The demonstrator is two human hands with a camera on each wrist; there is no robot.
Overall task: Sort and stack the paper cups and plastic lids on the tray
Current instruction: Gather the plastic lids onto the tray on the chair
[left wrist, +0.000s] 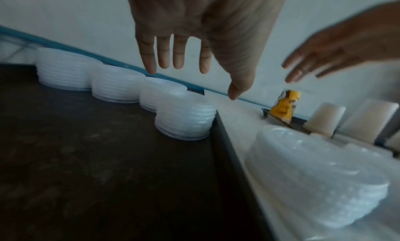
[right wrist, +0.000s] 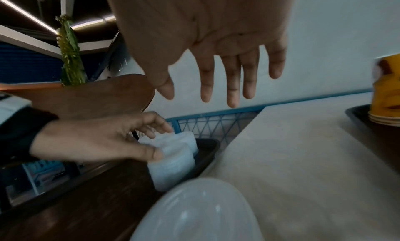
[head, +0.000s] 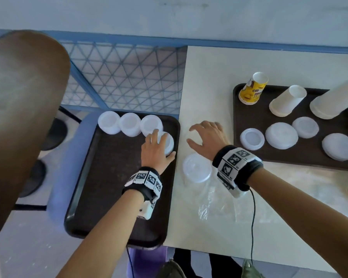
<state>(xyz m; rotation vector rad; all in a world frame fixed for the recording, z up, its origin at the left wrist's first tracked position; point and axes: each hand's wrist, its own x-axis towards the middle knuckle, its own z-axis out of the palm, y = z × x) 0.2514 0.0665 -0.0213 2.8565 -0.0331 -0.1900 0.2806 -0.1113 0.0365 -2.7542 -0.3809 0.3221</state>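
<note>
The clear domed lid fills the lower centre of the right wrist view, nearest the lens, and it is the top of a loose stack of lids lying on the pale desk, in the middle of the head view. That stack sits directly under the right wrist, behind the fingertips rather than ahead of them. The right hand is spread with straight fingers and grips nothing, hovering above the desk; something faint and clear may lie beneath its palm, but I cannot tell. The lids are translucent, thin and round, nested with ridged edges and tilted a little in the left wrist view.

To the left, the left hand rests spread on the near lid stack at the right edge of the left tray, fingers relaxed rather than clamped. Three more stacks line that tray's top edge. At upper right, the right tray carries upside-down cups and separate lids.
</note>
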